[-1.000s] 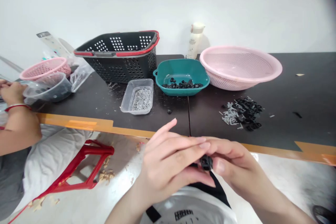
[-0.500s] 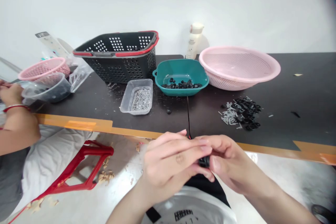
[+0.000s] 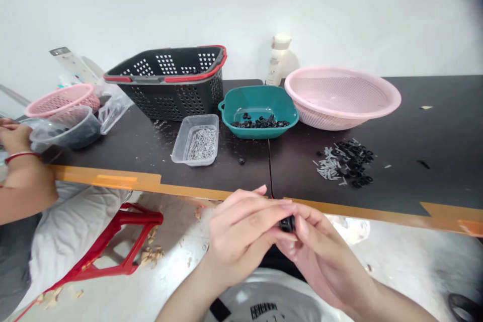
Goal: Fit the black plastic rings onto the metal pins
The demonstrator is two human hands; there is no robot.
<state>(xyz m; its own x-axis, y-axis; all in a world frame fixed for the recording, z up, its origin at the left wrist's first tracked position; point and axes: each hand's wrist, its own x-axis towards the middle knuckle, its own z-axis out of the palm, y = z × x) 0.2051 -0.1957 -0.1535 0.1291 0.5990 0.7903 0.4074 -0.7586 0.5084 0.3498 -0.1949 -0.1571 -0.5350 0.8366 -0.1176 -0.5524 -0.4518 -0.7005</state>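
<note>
A: Left hand (image 3: 243, 241)?

B: Curled around a small black plastic part (image 3: 288, 224), fingers close together, fingertips pressed on it, just below the orange-taped edge of the table (image 3: 433, 146).

A: Right hand (image 3: 320, 261)?

B: Fingers bunched, pinching the same part from the other side; thumb probably underneath, though too hidden to be sure.

A: And along the tabletop?

B: A teal tray (image 3: 260, 96) holding black rings, a clear tub (image 3: 181, 148) of silvery clips, a loose heap of black rings and grey pieces (image 3: 343, 163), and behind that, a pink colander (image 3: 341, 93).

A: Far left?

B: A co-worker's hand (image 3: 15, 138) above a red bracelet (image 3: 20, 155), right beside a clear plastic bowl (image 3: 66, 131).
</note>
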